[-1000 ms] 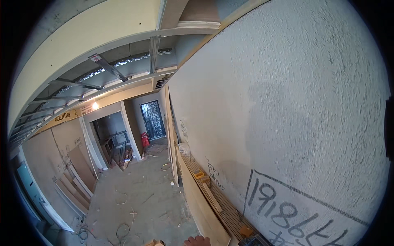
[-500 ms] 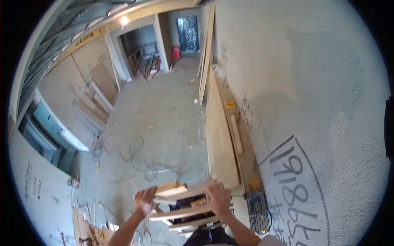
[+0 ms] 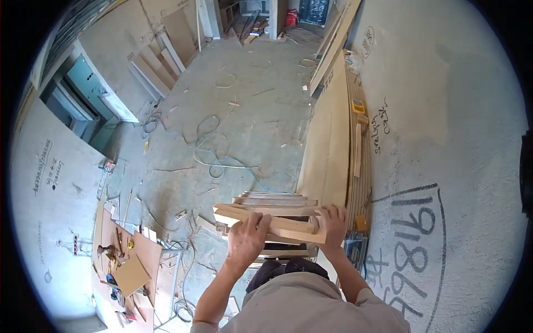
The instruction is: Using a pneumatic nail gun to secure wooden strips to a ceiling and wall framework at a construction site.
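Directly in front of me stands a wooden stepladder (image 3: pixel 290 226) made of pale timber, with several rungs (image 3: pixel 276 201) showing beyond its top. The fingers of my left hand (image 3: pixel 247 240) are curled over the top bar near its left end. At the other end, my right hand (image 3: pixel 333 228) is wrapped round the corner of the top, its thumb side hidden. My own body covers the ladder's lower part on the near side.
Long wooden boards (image 3: pixel 327 144) lean along the right wall, with a yellow tool (image 3: pixel 359 106) on them. Blue hose (image 3: pixel 216 161) and scraps lie on the floor. A low worktable (image 3: pixel 152 252) with tools stands at lower left. An open doorway (image 3: pixel 91 94) is at left.
My view has tipped further down, bringing my torso and the worktable into sight. My left hand has shifted inward from the ladder's left side onto the top bar; the right stays at the right end.
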The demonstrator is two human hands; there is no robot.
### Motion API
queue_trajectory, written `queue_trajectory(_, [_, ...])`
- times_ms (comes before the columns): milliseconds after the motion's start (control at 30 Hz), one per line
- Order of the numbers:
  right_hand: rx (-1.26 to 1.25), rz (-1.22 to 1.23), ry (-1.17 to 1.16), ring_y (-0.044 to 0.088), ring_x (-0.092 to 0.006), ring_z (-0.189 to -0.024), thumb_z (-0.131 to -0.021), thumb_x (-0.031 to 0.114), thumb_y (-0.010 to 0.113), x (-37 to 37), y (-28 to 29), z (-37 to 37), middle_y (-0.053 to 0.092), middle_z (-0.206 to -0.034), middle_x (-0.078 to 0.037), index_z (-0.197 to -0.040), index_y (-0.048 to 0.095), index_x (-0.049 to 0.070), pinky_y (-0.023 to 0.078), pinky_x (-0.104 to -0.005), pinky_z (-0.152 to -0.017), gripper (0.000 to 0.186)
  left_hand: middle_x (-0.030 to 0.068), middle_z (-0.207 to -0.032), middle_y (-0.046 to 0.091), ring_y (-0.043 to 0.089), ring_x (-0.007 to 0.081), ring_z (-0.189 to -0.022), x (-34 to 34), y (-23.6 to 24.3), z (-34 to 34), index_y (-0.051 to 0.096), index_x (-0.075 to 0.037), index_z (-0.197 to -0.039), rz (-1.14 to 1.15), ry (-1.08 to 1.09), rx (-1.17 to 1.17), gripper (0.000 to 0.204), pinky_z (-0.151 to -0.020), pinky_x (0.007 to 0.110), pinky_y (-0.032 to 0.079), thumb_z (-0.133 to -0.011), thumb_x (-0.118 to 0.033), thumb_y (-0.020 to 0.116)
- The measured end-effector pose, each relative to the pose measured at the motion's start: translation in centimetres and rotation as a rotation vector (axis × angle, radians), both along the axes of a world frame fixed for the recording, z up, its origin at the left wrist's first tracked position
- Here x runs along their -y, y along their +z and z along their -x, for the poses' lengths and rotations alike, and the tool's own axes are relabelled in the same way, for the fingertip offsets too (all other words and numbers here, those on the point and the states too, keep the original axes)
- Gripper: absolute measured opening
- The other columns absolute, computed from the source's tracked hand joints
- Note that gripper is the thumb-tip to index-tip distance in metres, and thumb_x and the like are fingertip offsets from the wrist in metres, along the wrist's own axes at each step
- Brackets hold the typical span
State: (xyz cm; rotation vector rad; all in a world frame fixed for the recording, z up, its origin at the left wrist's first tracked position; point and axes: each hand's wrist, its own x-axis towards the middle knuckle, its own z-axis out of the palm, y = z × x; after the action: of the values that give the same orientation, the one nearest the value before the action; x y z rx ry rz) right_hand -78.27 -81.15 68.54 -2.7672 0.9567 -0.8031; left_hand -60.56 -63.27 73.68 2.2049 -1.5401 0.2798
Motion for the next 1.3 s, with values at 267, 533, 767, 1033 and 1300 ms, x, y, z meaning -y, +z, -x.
queue_trajectory(267, [0.447, -1.378, 0.795, 0.049, -0.0244, -0.13, -0.091, 0.013, 0.068, -1.7, 0.6, -4.0, 0.059, -0.131, -0.009, -0.133, 0.055, 0.004, 0.035, -0.041, -0.112, 0.045, 0.0106, -0.094, 0.063, 0.067, 0.0299, -0.075, 2.1, 4.3, 2.7, 0.062, -0.007, -0.11, -0.065, 0.021, -0.288, 0.037, -0.062, 0.04, 0.053, -0.075, -0.013, 0.071])
queue_trajectory(533, [0.034, -1.366, 0.984, 0.061, -0.0202, -0.113, -0.093, 0.009, 0.067, 1.8, -2.3, -5.8, 0.062, -0.122, -0.011, -0.135, 0.045, -0.002, 0.049, -0.0355, -0.098, 0.048, 0.0147, -0.092, 0.065, 0.067, 0.038, -0.081, 2.7, -0.7, 1.4, 0.06, -0.005, -0.113, 0.031, 0.133, -0.713, 0.041, -0.068, 0.048, 0.053, -0.078, -0.017, 0.077])
queue_trajectory(767, [0.41, -1.716, 0.522, 0.063, -0.0209, -0.105, -0.096, 0.01, 0.063, 5.1, -1.7, -6.4, 0.064, -0.112, -0.013, -0.122, 0.05, -0.002, 0.056, -0.0349, -0.091, 0.031, 0.0182, -0.1, 0.062, 0.065, 0.0405, -0.088, 2.3, -4.6, 1.0, 0.058, -0.002, -0.113, -0.088, 0.487, -0.468, 0.038, -0.073, 0.05, 0.052, -0.08, -0.013, 0.074])
queue_trajectory(1033, [0.48, -1.564, 0.4, 0.067, -0.0218, -0.096, -0.097, 0.012, 0.061, 10.1, -2.3, -4.7, 0.064, -0.107, -0.014, -0.116, 0.051, -0.001, 0.062, -0.0373, -0.08, 0.026, 0.0206, -0.106, 0.055, 0.064, 0.0432, -0.087, 3.3, -7.3, 2.9, 0.053, -0.002, -0.111, -0.244, 0.7, -0.428, 0.035, -0.072, 0.052, 0.052, -0.083, -0.011, 0.071])
queue_trajectory(1300, [0.596, -1.61, 0.317, 0.067, -0.0206, -0.091, -0.096, 0.011, 0.063, 10.5, -1.7, -3.0, 0.065, -0.101, -0.013, -0.113, 0.051, -0.002, 0.063, -0.0362, -0.074, 0.024, 0.0203, -0.104, 0.048, 0.06, 0.0392, -0.093, 5.5, -8.5, 6.8, 0.053, -0.004, -0.107, -0.13, 0.587, -0.314, 0.027, -0.069, 0.048, 0.054, -0.086, -0.013, 0.067])
